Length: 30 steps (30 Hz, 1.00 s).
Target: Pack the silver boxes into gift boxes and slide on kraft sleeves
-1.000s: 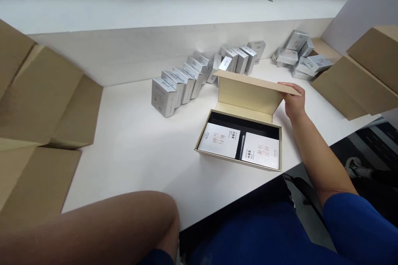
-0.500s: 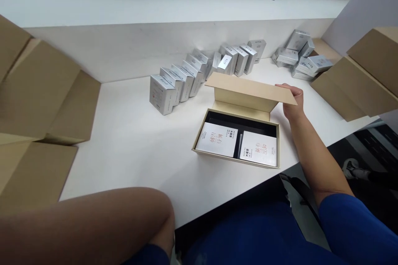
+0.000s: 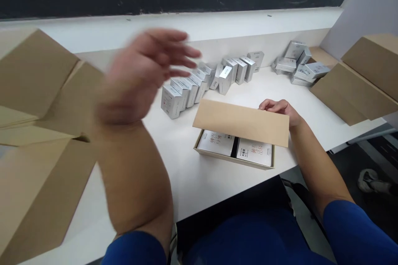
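Note:
A gift box (image 3: 231,160) with a tan hinged lid (image 3: 242,122) stands on the white table. Its lid is tilted partly down over the tray. Two white printed cartons, a left carton (image 3: 215,143) and a right carton (image 3: 255,152), lie side by side inside; the lid hides their far parts. My right hand (image 3: 281,109) is at the lid's far right corner, fingers bent against it and partly hidden. Smeared by motion, my left hand (image 3: 146,70) hangs in the air left of the gift box, fingers apart and nothing in them.
Silver cartons (image 3: 172,101) stand in a slanting row behind the gift box. More silver cartons (image 3: 295,64) are heaped at the back right. Opened cardboard boxes flank the table, one on the left (image 3: 40,182) and one on the right (image 3: 351,91). A window ledge (image 3: 217,20) runs along the back.
The lid has swung down from nearly upright over the cartons, my right hand following it. The far side of the tray is now covered. My left hand has come up into view.

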{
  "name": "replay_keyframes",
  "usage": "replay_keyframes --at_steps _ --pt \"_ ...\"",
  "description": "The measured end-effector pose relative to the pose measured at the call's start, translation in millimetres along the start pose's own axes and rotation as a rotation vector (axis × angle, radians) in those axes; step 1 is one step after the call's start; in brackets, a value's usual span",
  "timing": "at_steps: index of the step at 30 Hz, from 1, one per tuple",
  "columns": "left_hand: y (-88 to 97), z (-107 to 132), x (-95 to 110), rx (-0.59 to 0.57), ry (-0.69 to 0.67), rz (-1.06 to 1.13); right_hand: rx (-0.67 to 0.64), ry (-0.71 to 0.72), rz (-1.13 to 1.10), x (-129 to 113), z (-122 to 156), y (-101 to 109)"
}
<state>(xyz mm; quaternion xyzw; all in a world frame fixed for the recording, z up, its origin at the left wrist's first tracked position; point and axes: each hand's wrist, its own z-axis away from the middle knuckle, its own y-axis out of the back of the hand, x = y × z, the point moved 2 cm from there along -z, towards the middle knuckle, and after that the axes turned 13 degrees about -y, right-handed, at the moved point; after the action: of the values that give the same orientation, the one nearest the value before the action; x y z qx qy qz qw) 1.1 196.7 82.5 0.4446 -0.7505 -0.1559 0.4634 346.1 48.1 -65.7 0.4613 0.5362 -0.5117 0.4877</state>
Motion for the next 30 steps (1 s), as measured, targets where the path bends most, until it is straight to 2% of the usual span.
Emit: replay_keyframes --at_steps 1,2,6,9,13,16,20,26,30 --pt "-5.3 -7.0 -4.1 -0.01 0.034 0.027 -0.045 0.0 0.023 -0.8 0.9 1.1" --pt "-13.3 -13.8 -7.8 -0.066 0.093 0.027 -0.09 -0.006 0.048 -1.7 1.5 2.3" --pt "-62.0 -33.0 -9.5 -0.573 0.38 -0.157 -0.204 0.038 0.096 -5.2 3.7 3.9" --pt "-99.0 -41.0 -1.1 -0.805 0.357 -0.214 -0.15 0.104 0.09 -5.1 4.1 1.4" --pt "-132.3 -44.7 2.7 -0.967 0.277 -0.162 0.023 0.037 0.061 0.8 0.2 -1.4" --pt "-144.8 -45.4 3.2 -1.01 0.243 -0.141 0.037 -0.027 0.062 7.3 -4.4 -2.2" --pt "-156.8 -44.0 4.4 -1.016 0.212 -0.158 -0.017 -0.026 0.077 14.3 -8.3 -1.6" --pt "-169.4 -33.3 5.5 -0.933 0.165 -0.206 0.006 -0.027 0.119 21.0 -10.7 4.8" --pt "-172.8 -25.9 8.3 -0.885 0.154 -0.229 -0.023 -0.064 0.149 25.5 -12.6 7.9"
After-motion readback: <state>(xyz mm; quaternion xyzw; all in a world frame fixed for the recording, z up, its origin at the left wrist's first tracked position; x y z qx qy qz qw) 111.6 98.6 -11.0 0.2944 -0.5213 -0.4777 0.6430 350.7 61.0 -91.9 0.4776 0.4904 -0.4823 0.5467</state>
